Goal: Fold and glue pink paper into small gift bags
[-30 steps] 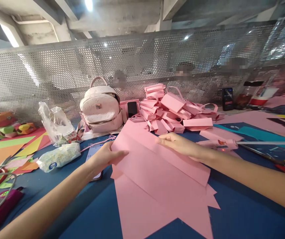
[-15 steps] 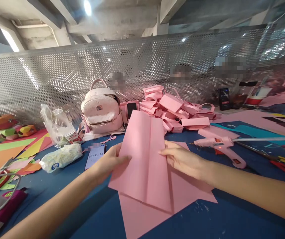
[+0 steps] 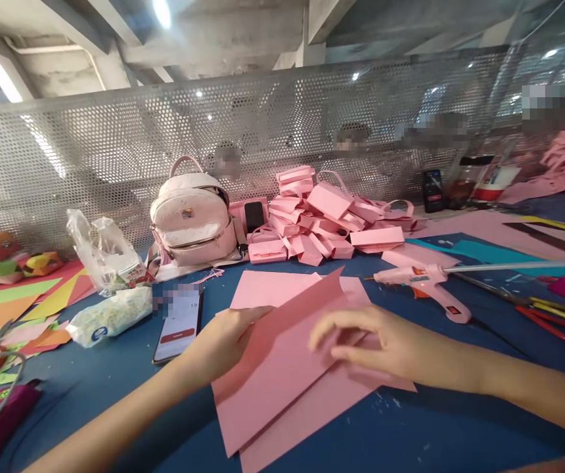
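A creased sheet of pink paper point(image 3: 272, 394) lies at a slant in front of me, one side standing up as a flap. My left hand point(image 3: 236, 338) grips its left edge, with the thumb along the flap. Over the sheet's right side hovers my right hand point(image 3: 366, 335), its fingers curved and apart and slightly blurred, with nothing between them. More pink paper point(image 3: 312, 417) lies flat beneath the creased sheet. To the right of my right hand a pink glue gun point(image 3: 428, 281) rests on its side with a long glue stick in its back.
Folded pink paper pieces point(image 3: 332, 203) are heaped behind, next to a pale backpack point(image 3: 191, 217). On the left are a phone point(image 3: 179, 325), a tissue pack point(image 3: 112, 315) and coloured paper. Scissors point(image 3: 558, 325) lie at right. A perforated metal screen point(image 3: 125, 144) closes off the back.
The creased sheet has come down from upright and turned to lie slanted on the paper below. My right hand has let go of its edge; my left hand still holds it.
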`<action>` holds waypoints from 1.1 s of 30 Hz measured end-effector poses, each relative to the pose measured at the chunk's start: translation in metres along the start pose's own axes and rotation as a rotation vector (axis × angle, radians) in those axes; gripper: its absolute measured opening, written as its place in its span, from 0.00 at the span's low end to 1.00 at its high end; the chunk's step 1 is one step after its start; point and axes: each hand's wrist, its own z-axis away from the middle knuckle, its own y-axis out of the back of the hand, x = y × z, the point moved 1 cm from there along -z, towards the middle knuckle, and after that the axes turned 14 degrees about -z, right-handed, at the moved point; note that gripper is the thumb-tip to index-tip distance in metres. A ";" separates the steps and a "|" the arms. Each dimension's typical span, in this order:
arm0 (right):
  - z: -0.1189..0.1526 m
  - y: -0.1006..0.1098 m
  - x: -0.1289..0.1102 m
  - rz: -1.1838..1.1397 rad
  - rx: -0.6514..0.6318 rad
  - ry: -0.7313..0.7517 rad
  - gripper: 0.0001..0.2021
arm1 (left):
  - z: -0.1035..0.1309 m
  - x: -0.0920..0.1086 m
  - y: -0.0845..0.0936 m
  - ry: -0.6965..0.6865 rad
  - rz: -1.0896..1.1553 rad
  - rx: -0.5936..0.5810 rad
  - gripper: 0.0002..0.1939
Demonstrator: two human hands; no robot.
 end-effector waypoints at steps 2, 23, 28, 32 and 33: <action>-0.012 0.005 0.007 0.322 0.207 0.239 0.17 | 0.003 0.006 -0.008 -0.036 -0.064 0.023 0.34; -0.055 0.008 0.073 0.525 -0.084 0.209 0.32 | 0.011 0.015 -0.049 -0.169 -0.435 -0.064 0.45; -0.049 0.007 0.079 0.563 -0.114 0.196 0.31 | 0.010 0.013 -0.052 -0.213 -0.552 -0.013 0.49; -0.045 0.006 0.082 0.610 -0.111 0.226 0.31 | 0.008 0.010 -0.055 -0.271 -0.660 0.034 0.51; -0.044 0.006 0.084 0.625 -0.103 0.242 0.32 | 0.007 0.009 -0.056 -0.287 -0.689 0.049 0.50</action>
